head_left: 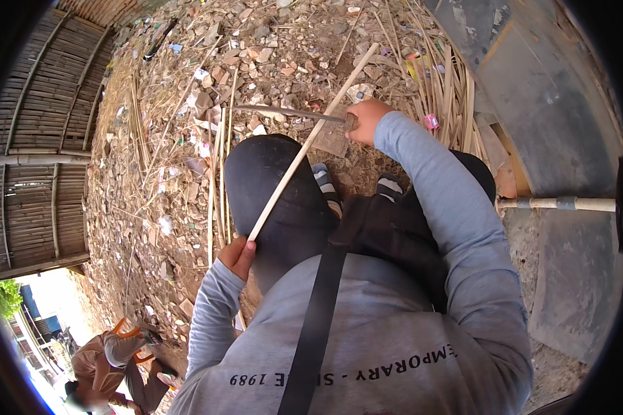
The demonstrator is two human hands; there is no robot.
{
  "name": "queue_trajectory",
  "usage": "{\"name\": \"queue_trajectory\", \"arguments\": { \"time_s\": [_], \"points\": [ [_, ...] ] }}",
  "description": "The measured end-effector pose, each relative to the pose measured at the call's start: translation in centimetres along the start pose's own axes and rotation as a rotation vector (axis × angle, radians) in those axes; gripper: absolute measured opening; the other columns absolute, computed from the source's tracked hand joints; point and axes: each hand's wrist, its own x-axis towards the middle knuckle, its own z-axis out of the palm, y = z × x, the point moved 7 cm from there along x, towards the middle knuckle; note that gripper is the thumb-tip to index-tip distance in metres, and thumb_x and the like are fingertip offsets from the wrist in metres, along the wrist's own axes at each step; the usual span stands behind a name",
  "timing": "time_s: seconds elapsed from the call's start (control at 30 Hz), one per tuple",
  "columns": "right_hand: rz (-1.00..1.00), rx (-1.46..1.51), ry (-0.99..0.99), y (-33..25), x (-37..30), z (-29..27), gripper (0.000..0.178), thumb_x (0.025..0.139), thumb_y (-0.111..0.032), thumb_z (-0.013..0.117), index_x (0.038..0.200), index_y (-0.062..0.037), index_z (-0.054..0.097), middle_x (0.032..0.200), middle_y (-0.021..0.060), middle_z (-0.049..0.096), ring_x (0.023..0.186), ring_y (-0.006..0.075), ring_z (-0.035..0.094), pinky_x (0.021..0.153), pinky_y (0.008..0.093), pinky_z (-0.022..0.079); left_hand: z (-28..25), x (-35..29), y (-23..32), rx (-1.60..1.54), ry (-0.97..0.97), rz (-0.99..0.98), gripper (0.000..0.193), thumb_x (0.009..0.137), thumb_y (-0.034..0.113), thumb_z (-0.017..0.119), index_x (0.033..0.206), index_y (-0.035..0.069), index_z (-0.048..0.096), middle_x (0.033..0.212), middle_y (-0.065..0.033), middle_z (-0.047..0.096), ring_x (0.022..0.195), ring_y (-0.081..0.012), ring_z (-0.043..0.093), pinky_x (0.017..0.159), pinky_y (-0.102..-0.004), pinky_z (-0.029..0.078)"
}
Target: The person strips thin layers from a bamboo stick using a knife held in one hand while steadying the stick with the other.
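A long pale bamboo strip (291,173) slants across my raised knee, its far end up over the rubble. My left hand (238,258) is closed around the strip's near end beside my left thigh. In my right hand (369,122) is the short handle of a machete (277,111), with the fingers wrapped round it. The dark, narrow blade points left and crosses the strip past my knee. Whether the edge touches the strip or passes just over it, I cannot tell.
Several bamboo strips (218,173) lie left of my knee, and a bundle of strips (457,104) at the far right. Stones and litter cover the ground. A slatted bamboo wall (38,90) stands left, grey panels (554,90) right. Another person (111,363) sits at the lower left.
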Motion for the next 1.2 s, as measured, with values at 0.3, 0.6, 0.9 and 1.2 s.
{"name": "queue_trajectory", "arguments": {
  "time_s": [0.3, 0.6, 0.9, 1.2],
  "points": [
    [-0.058, -0.032, 0.095, -0.6, -1.5, -2.2, 0.038, 0.074, -0.033, 0.07, 0.104, -0.0097, 0.065, 0.079, 0.0177, 0.065, 0.081, 0.0365, 0.063, 0.074, 0.0441, 0.051, 1.0, 0.5, -3.5, -0.417, -0.239, -0.249, 0.04, 0.097, 0.041, 0.048, 0.079, 0.006, 0.054, 0.063, 0.0052, 0.041, 0.059, -0.007, 0.037, 0.053, -0.0242, 0.033],
    [-0.123, -0.081, -0.034, -3.6, -1.8, -0.9, 0.039, 0.072, -0.033, 0.071, 0.102, -0.0085, 0.065, 0.082, 0.0174, 0.066, 0.081, 0.0359, 0.064, 0.074, 0.0432, 0.051, 0.1, 0.1, -1.6, 0.054, 0.047, -0.038, 0.052, 0.098, 0.046, 0.041, 0.078, 0.0, 0.055, 0.057, -0.0091, 0.052, 0.052, -0.0211, 0.05, 0.051, -0.0353, 0.039],
    [-0.067, -0.058, -0.066, -1.9, -1.2, -0.3, 0.043, 0.071, -0.033, 0.071, 0.105, -0.0075, 0.064, 0.087, 0.0178, 0.066, 0.085, 0.0349, 0.064, 0.078, 0.0421, 0.05, -0.8, 0.3, 1.0, 0.389, 0.137, 0.033, 0.047, 0.098, 0.041, 0.039, 0.077, 0.001, 0.051, 0.059, -0.0238, 0.053, 0.06, -0.0453, 0.055, 0.053, -0.0477, 0.042],
    [-0.018, -0.087, -0.084, -2.0, -2.1, -1.0, 0.047, 0.069, -0.034, 0.074, 0.106, -0.0062, 0.065, 0.09, 0.0188, 0.067, 0.089, 0.0343, 0.064, 0.08, 0.0394, 0.05, -0.4, -0.3, 1.1, 0.486, 0.253, 0.052, 0.041, 0.097, 0.037, 0.043, 0.074, 0.004, 0.049, 0.055, -0.0229, 0.052, 0.056, -0.0457, 0.054, 0.049, -0.0506, 0.041]
  ]
}}
